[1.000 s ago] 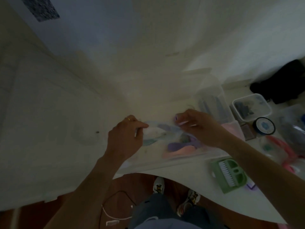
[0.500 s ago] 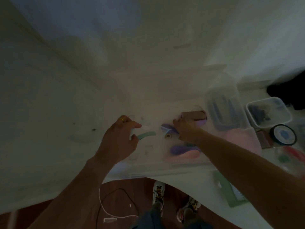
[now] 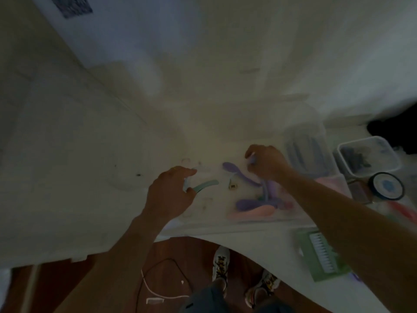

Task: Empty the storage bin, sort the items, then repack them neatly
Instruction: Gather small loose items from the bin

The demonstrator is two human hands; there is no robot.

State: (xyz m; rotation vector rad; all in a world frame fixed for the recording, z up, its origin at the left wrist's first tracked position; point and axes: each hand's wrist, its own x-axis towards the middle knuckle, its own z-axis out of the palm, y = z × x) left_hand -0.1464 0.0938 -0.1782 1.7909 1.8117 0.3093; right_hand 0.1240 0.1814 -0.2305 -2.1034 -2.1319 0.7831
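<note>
A clear shallow storage bin (image 3: 259, 222) lies on the white table in front of me. Inside are purple spoons (image 3: 239, 171), a pink spoon (image 3: 259, 211) and a small metal clip (image 3: 232, 185). My left hand (image 3: 171, 195) pinches the handle end of a teal spoon (image 3: 206, 185) at the bin's left side. My right hand (image 3: 264, 162) is curled round a small pale item at the bin's far edge; what that item is stays blurred.
To the right stand a tall clear container (image 3: 306, 150), a lidded clear box (image 3: 367, 157), a round black tape roll (image 3: 385, 186) and a green brush set (image 3: 320, 254). The table edge curves above the wooden floor, my shoes and a white cable (image 3: 158, 292).
My right hand has moved from the bin's middle up to its far edge and now grips a small pale item. The left hand stays on the teal spoon.
</note>
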